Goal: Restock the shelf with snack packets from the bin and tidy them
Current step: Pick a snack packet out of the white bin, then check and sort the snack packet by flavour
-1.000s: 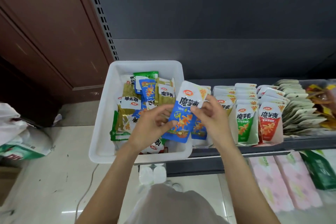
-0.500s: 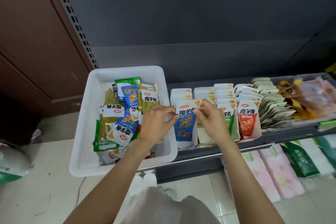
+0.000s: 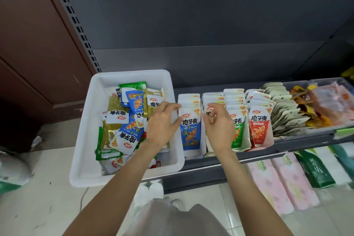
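A white bin [image 3: 132,73] sits at the shelf's left end, filled with several loose snack packets [image 3: 132,126] in blue, green and gold. A blue packet [image 3: 190,130] stands upright at the front of the leftmost shelf row. My left hand [image 3: 162,122] pinches its top left corner. My right hand [image 3: 218,124] is just right of it, its curled fingers pinching the top of the second row's front packet [image 3: 210,109]. Green [image 3: 237,130] and red [image 3: 259,128] packet rows stand further right.
The dark shelf's front edge [image 3: 287,146] runs to the right. Fanned pale packets [image 3: 283,109] and a tray of orange packets [image 3: 325,105] fill its right part. Pink tissue packs [image 3: 277,182] and a green pack [image 3: 314,170] lie below. A white bag [image 3: 11,168] sits on the floor at left.
The blue packet went from being held up over the bin's edge down into the front of the leftmost row. My right hand shifted off its corner to the second row.
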Demonstrator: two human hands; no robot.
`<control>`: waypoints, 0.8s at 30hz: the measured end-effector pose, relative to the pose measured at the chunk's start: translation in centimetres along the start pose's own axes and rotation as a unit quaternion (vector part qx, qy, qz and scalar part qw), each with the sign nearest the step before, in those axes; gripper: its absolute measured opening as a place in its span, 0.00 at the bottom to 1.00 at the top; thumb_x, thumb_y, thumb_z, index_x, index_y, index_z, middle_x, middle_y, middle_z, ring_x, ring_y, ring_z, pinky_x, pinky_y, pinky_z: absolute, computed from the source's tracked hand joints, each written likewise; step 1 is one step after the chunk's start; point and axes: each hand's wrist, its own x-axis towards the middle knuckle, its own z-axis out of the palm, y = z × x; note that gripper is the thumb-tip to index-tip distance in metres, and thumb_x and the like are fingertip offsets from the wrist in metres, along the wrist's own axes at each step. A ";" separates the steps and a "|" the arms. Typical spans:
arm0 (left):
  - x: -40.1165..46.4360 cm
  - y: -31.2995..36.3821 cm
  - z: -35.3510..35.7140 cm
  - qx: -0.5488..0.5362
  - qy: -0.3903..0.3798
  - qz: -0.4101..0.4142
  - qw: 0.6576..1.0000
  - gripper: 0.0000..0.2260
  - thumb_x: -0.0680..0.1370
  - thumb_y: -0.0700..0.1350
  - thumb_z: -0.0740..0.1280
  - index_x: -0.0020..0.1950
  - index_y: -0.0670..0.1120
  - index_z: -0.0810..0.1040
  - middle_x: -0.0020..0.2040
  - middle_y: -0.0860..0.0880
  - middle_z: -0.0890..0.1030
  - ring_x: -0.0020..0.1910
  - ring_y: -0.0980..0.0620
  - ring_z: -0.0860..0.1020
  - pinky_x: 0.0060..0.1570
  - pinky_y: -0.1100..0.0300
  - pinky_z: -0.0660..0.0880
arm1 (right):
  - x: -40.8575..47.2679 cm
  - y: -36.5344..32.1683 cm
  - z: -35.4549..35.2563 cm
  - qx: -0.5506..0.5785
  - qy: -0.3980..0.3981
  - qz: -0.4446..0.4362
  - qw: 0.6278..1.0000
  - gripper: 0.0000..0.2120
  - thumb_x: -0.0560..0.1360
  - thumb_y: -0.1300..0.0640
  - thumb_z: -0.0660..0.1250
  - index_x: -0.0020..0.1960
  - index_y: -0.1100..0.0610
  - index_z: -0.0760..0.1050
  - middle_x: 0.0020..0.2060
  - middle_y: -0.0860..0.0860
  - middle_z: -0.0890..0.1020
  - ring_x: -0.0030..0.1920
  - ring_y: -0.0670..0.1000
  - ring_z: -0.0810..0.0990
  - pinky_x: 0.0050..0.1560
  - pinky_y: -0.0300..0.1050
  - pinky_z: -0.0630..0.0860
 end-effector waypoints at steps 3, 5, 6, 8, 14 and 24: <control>-1.0 -0.8 -2.1 -0.104 0.107 -0.047 0.988 0.13 0.76 0.50 0.65 0.59 0.50 0.76 0.54 0.53 0.77 0.48 0.58 0.75 0.45 0.64 0.73 | -0.2 -2.4 -1.4 0.153 0.002 0.000 0.988 0.09 0.75 0.59 0.68 0.55 0.54 0.76 0.36 0.46 0.78 0.34 0.44 0.75 0.34 0.32 0.70; -2.0 -2.2 -3.9 -0.095 0.165 -0.046 0.981 0.13 0.75 0.52 0.61 0.56 0.49 0.78 0.49 0.56 0.78 0.44 0.59 0.74 0.42 0.64 0.71 | -0.4 -4.2 -1.6 0.180 -0.076 -0.043 0.980 0.08 0.75 0.60 0.68 0.53 0.54 0.77 0.36 0.43 0.78 0.36 0.44 0.76 0.36 0.31 0.71; -2.5 -3.3 -4.6 -0.055 0.174 -0.038 0.983 0.13 0.75 0.52 0.61 0.54 0.49 0.78 0.46 0.56 0.79 0.43 0.58 0.74 0.41 0.63 0.71 | -0.6 -4.9 -1.2 0.168 -0.120 -0.071 0.976 0.07 0.75 0.60 0.67 0.52 0.54 0.77 0.36 0.42 0.78 0.36 0.43 0.76 0.37 0.31 0.71; -3.5 -5.6 -5.6 0.045 0.150 -0.036 0.987 0.14 0.73 0.53 0.61 0.51 0.48 0.80 0.42 0.55 0.80 0.44 0.53 0.75 0.42 0.59 0.72 | -0.7 -6.3 0.2 0.125 -0.193 -0.119 0.966 0.06 0.76 0.59 0.67 0.52 0.54 0.78 0.39 0.44 0.81 0.37 0.42 0.78 0.40 0.34 0.75; -5.5 -10.2 -6.1 0.200 -0.089 -0.132 0.967 0.22 0.73 0.53 0.69 0.66 0.51 0.73 0.62 0.50 0.75 0.65 0.49 0.68 0.66 0.56 0.63 | -0.8 -9.1 8.9 -0.060 -0.324 -0.161 0.931 0.18 0.79 0.52 0.61 0.66 0.59 0.68 0.58 0.55 0.76 0.56 0.55 0.77 0.55 0.48 0.76; -5.9 -9.7 -6.0 0.209 -0.094 -0.158 0.961 0.21 0.75 0.54 0.67 0.67 0.54 0.72 0.64 0.53 0.71 0.67 0.52 0.65 0.63 0.57 0.63 | -3.0 -9.6 11.4 -0.148 -0.344 -0.185 0.909 0.21 0.78 0.61 0.61 0.70 0.54 0.64 0.62 0.56 0.73 0.56 0.58 0.78 0.51 0.51 0.77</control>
